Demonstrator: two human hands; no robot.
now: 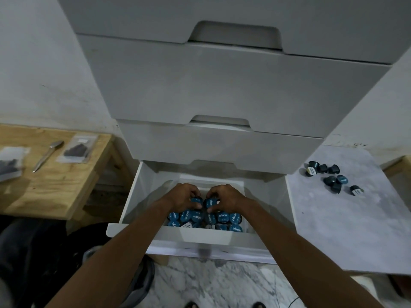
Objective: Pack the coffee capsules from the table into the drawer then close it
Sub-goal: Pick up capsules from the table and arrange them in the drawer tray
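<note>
Head view: drawer [133,196] is standing pulled open, with packed capsules [222,217] lying massed against its front wall. Left hand [185,196] is gripping one capsule [196,201] and right hand [224,196] another capsule [210,202], side by side over the pile. Loose capsules [331,176] are waiting near the table's [355,230] far edge. Judging: most are packed; a handful and the closing are remaining.

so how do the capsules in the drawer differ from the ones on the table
The capsules in the drawer are packed tight, touching; the capsules on the table lie loosely scattered. Drawer ones mostly show blue lids upward; table ones mostly lie tipped, dark bodies showing. The left hand and right hand each grip a capsule in the drawer; nothing touches the table ones. Shared: same small dark cup shape.
</note>
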